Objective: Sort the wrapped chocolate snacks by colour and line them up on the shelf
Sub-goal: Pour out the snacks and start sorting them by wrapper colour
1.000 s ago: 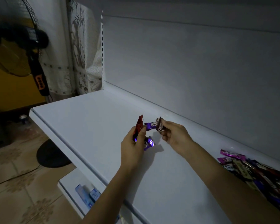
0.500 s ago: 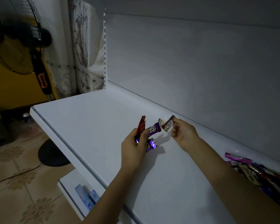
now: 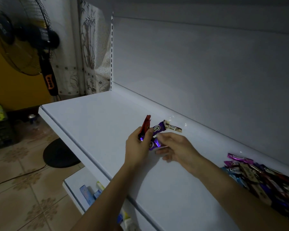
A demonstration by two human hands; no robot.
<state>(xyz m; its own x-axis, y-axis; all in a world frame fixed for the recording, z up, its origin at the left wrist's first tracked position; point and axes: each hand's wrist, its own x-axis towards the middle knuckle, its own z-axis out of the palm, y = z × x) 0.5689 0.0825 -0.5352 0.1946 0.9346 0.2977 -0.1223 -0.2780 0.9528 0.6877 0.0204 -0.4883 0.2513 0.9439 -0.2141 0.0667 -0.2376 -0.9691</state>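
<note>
My left hand (image 3: 137,147) grips a small bunch of wrapped snacks above the white shelf (image 3: 93,117): a red one (image 3: 145,125) sticking up and a purple one (image 3: 158,128) pointing right. A second purple snack (image 3: 154,144) hangs lower in the bunch, and my right hand (image 3: 177,149) pinches its right end between thumb and fingers. A brown-and-cream snack (image 3: 173,128) lies alone on the shelf near the back wall, just beyond both hands. A mixed pile of snacks (image 3: 257,174) in purple, blue, brown and red lies at the right.
The shelf's front edge runs diagonally from the upper left to the bottom. A lower shelf (image 3: 77,182) holds small boxes. A standing fan (image 3: 28,47) and its round base (image 3: 60,154) stand on the tiled floor to the left.
My right hand set the brown-and-cream snack down near the back wall, let go, and came back to the lower purple snack in my left hand's bunch.
</note>
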